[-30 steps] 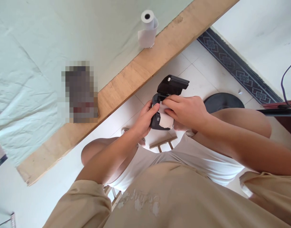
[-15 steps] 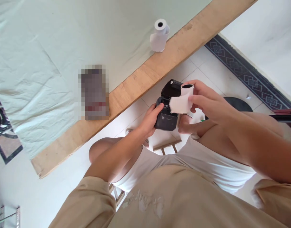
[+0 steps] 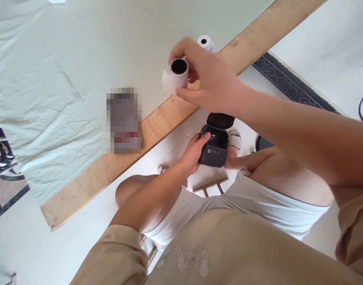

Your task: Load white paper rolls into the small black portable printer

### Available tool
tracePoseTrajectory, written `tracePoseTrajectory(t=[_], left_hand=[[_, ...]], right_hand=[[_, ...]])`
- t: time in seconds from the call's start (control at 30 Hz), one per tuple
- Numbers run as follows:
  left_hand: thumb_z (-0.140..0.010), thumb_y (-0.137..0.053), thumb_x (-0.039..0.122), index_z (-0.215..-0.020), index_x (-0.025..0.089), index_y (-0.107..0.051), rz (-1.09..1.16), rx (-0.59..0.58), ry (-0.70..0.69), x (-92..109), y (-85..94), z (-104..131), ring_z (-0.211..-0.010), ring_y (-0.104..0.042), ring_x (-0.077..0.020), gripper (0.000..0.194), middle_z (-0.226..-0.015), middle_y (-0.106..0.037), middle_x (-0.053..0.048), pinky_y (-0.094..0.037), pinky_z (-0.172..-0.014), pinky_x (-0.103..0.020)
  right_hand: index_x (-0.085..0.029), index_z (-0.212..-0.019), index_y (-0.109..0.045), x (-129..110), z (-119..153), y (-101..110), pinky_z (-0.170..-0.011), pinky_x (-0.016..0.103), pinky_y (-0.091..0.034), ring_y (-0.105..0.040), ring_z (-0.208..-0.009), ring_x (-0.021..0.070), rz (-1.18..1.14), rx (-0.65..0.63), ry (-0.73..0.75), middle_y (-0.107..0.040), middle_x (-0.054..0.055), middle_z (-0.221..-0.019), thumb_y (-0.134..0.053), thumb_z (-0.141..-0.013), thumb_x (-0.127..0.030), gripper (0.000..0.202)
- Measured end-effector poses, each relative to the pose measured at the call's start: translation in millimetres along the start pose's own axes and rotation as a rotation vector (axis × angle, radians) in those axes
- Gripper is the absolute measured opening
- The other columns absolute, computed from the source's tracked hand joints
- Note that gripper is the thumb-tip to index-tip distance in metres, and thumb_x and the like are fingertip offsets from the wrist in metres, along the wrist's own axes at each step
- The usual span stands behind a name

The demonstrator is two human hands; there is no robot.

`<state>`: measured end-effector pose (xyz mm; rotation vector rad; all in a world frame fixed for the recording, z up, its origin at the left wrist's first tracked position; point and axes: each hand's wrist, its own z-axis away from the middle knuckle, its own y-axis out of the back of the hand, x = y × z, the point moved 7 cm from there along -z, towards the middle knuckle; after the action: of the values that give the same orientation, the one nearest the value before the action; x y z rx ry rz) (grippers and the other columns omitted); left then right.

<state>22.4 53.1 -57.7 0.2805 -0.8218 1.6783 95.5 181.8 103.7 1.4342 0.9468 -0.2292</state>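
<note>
My left hand (image 3: 195, 153) grips a black portable receipt printer (image 3: 213, 154) by its left side, above my lap. The printer's lid (image 3: 220, 120) is flipped up, and its paper bay shows with no roll in it. Over the table's wooden edge, my right hand (image 3: 203, 75) is closed around a small white paper roll (image 3: 176, 79) with a wide dark core. A loose paper end sticks out at the roll's left. Just behind that hand stands a second white paper roll (image 3: 204, 42), partly covered by it.
A pale cloth (image 3: 59, 79) covers the table, which has a bare wooden edge (image 3: 92, 184). A blurred-out rectangular object (image 3: 124, 120) lies near that edge. Below are my legs, a tiled floor and a dark patterned floor border (image 3: 288, 81).
My right hand has carried its paper roll from above the printer up and left to the table edge. The left hand still holds the open printer in nearly the same place.
</note>
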Motion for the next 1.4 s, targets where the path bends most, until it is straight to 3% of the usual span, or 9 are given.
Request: tracePoseTrajectory(t=[0.2, 0.4, 0.5, 0.77, 0.93, 1.07, 1.17, 1.27, 1.4], left_hand=[[-0.085, -0.094, 0.052, -0.103, 0.023, -0.072, 0.041, -0.037, 0.013, -0.5, -2.1, 6.7, -0.087, -0.074, -0.0222, 0.04, -0.093, -0.079, -0.002, -0.055, -0.08, -0.034], [-0.089, -0.093, 0.049, -0.105, 0.023, -0.074, 0.107, -0.079, 0.017, 0.1, -3.0, 11.8, -0.084, -0.073, -0.0208, 0.036, -0.093, -0.079, -0.002, -0.056, -0.081, -0.034], [-0.088, -0.093, 0.047, -0.104, 0.023, -0.073, 0.122, -0.079, 0.012, 1.2, -2.0, 13.7, -0.081, -0.072, -0.0194, 0.036, -0.09, -0.077, -0.001, -0.056, -0.08, -0.033], [-0.088, -0.093, 0.048, -0.105, 0.023, -0.074, 0.135, -0.102, 0.01, 2.3, -3.6, 17.1, -0.08, -0.073, -0.0197, 0.036, -0.092, -0.079, -0.001, -0.057, -0.078, -0.033], [-0.091, -0.091, 0.047, -0.103, 0.023, -0.073, 0.118, -0.08, -0.006, 4.1, -1.4, 16.8, -0.08, -0.073, -0.0181, 0.032, -0.093, -0.079, -0.001, -0.057, -0.078, -0.032], [-0.088, -0.093, 0.048, -0.104, 0.023, -0.072, 0.115, -0.081, -0.026, 5.3, -1.1, 15.4, -0.083, -0.073, -0.0188, 0.036, -0.094, -0.079, -0.001, -0.057, -0.082, -0.034], [-0.089, -0.093, 0.049, -0.105, 0.024, -0.073, 0.138, -0.086, -0.03, 5.2, -1.1, 13.3, -0.084, -0.072, -0.02, 0.036, -0.093, -0.078, -0.001, -0.055, -0.081, -0.034], [-0.09, -0.091, 0.049, -0.105, 0.023, -0.075, 0.152, -0.078, -0.036, 5.6, 0.5, 11.0, -0.084, -0.071, -0.0198, 0.034, -0.092, -0.078, -0.001, -0.054, -0.079, -0.033], [-0.09, -0.091, 0.05, -0.108, 0.022, -0.074, 0.163, -0.061, -0.035, 4.2, 5.1, 8.4, -0.086, -0.073, -0.0203, 0.037, -0.096, -0.079, -0.002, -0.056, -0.08, -0.033]], right_hand=[[-0.023, -0.151, -0.05, 0.4, -23.4, -45.5, -0.097, 0.036, -0.055, -0.077, -0.113, 0.0251, 0.181, -0.172, -0.107, -0.08, 0.005, -0.123, -0.059, -0.102, -0.015, 0.05], [-0.008, -0.153, -0.056, -12.3, -20.5, 18.6, -0.127, 0.04, -0.043, -0.059, -0.147, 0.025, 0.258, 0.168, 0.083, -0.065, 0.015, -0.159, -0.056, -0.1, -0.016, 0.053], [-0.008, -0.162, -0.051, 15.8, -35.0, 26.6, -0.127, 0.049, -0.042, -0.053, -0.155, 0.0356, 0.416, 0.13, -0.136, -0.049, 0.019, -0.173, -0.057, -0.105, -0.023, 0.059], [-0.015, -0.16, -0.05, 47.5, -40.3, 17.1, -0.115, 0.058, -0.05, -0.061, -0.142, 0.0393, 0.446, 0.029, -0.423, -0.034, 0.025, -0.17, -0.054, -0.103, -0.005, 0.058], [-0.024, -0.165, -0.033, 53.9, -26.0, 32.5, -0.095, 0.031, -0.054, -0.052, -0.083, 0.0108, 0.219, 0.074, -0.412, -0.057, 0.006, -0.134, -0.059, -0.099, -0.002, 0.074], [-0.025, -0.124, -0.056, 70.6, -4.2, 48.5, -0.081, 0.024, -0.048, -0.046, -0.08, 0.0079, -0.3, 0.285, -0.275, -0.052, -0.002, -0.104, -0.072, -0.086, -0.004, 0.046], [-0.029, -0.083, -0.047, 83.0, 30.0, 59.0, -0.085, 0.037, -0.055, -0.056, -0.083, 0.0147, -0.512, 0.385, -0.204, -0.053, 0.0, -0.091, -0.085, -0.075, -0.018, 0.041], [-0.029, -0.08, -0.039, 87.4, 75.1, 62.3, -0.08, 0.042, -0.054, -0.063, -0.086, 0.0197, -0.584, 0.371, -0.189, -0.054, -0.001, -0.086, -0.097, -0.067, -0.037, 0.06], [-0.03, -0.09, -0.041, 91.1, 125.4, 36.9, -0.07, 0.039, -0.051, -0.066, -0.08, 0.0196, -0.597, 0.195, -0.406, -0.064, -0.002, -0.092, -0.089, -0.067, -0.027, 0.054]])
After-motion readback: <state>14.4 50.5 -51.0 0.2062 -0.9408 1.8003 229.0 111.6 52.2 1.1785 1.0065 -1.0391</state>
